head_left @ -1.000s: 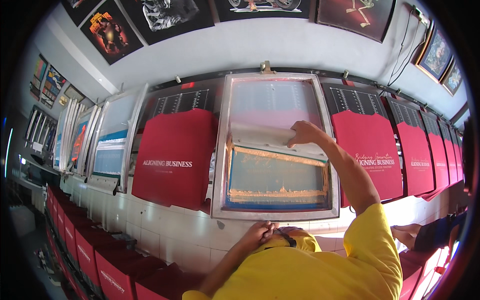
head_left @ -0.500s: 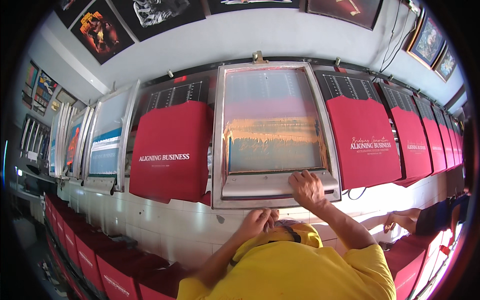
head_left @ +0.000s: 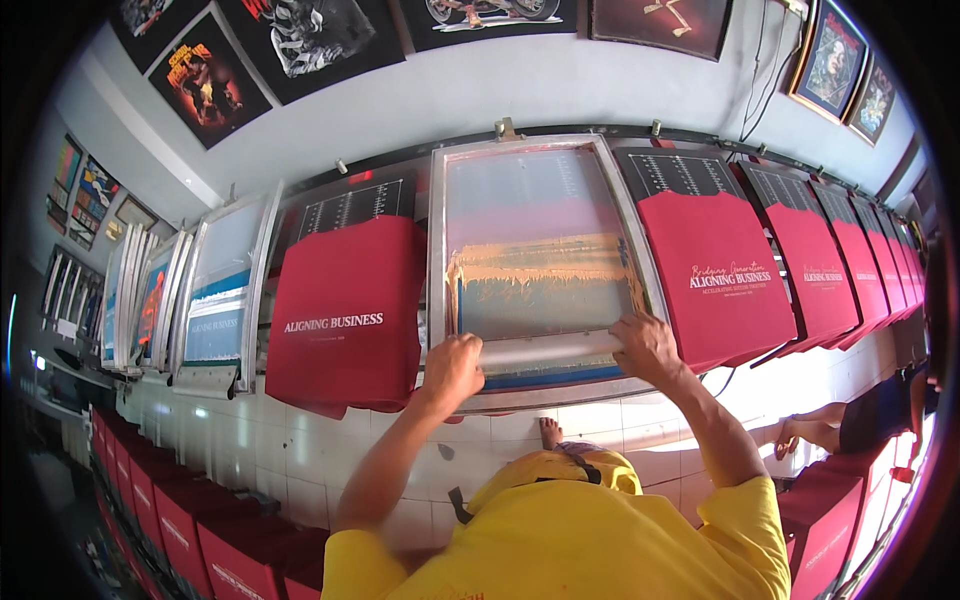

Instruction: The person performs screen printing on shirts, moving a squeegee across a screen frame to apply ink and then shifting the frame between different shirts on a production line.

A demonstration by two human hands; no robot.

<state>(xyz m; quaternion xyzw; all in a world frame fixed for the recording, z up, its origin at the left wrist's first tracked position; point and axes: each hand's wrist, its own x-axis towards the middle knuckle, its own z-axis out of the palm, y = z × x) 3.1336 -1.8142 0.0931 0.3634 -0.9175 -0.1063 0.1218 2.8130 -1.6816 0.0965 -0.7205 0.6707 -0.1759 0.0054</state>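
My left hand (head_left: 455, 373) and my right hand (head_left: 646, 347) are closed round the two ends of a silver squeegee (head_left: 550, 350). It lies across the lower part of a metal-framed printing screen (head_left: 437, 250). Orange ink (head_left: 530, 262) is smeared in a ragged band over the middle of the mesh, with bare blue-green mesh between it and the squeegee. A blue strip (head_left: 560, 377) of the screen shows on my side of the squeegee. Through the mesh a shirt and its board show only faintly.
Red shirts (head_left: 340, 290) (head_left: 715, 270) with white print lie on boards either side. More framed screens (head_left: 215, 320) lean at the left. A clamp (head_left: 506, 128) is at the screen's far edge. Red shirts (head_left: 240, 545) line the near left; another person's hand (head_left: 795, 430) shows at right.
My left hand has reached up and taken the squeegee's left end. The right hand has shifted to its right end. The squeegee has lifted or tilted away from the screen's near edge.
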